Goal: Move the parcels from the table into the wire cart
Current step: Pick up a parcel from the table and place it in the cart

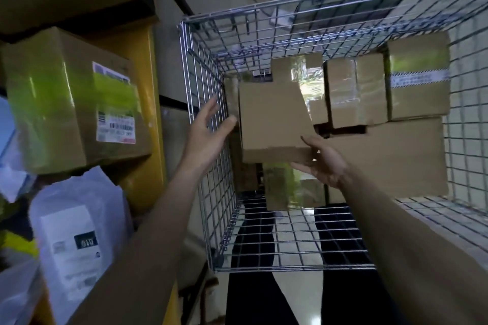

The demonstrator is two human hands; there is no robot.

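A plain brown cardboard parcel (pixel 272 119) is inside the wire cart (pixel 208 155), near its left wall. My right hand (pixel 323 161) touches the parcel's lower right corner with its fingers stretched out. My left hand (pixel 208 132) is beside the parcel's left edge, fingers straight and spread, the thumb close to the cardboard; whether it touches I cannot tell. Several taped cardboard parcels (pixel 356 92) lie deeper in the cart, with a large one (pixel 396 155) on the right.
On the left, a yellow table (pixel 148 140) carries a taped box with a label (pixel 74 103) and a white plastic mailer bag (pixel 76 240). My legs in dark trousers (pixel 253 295) show through the cart's mesh.
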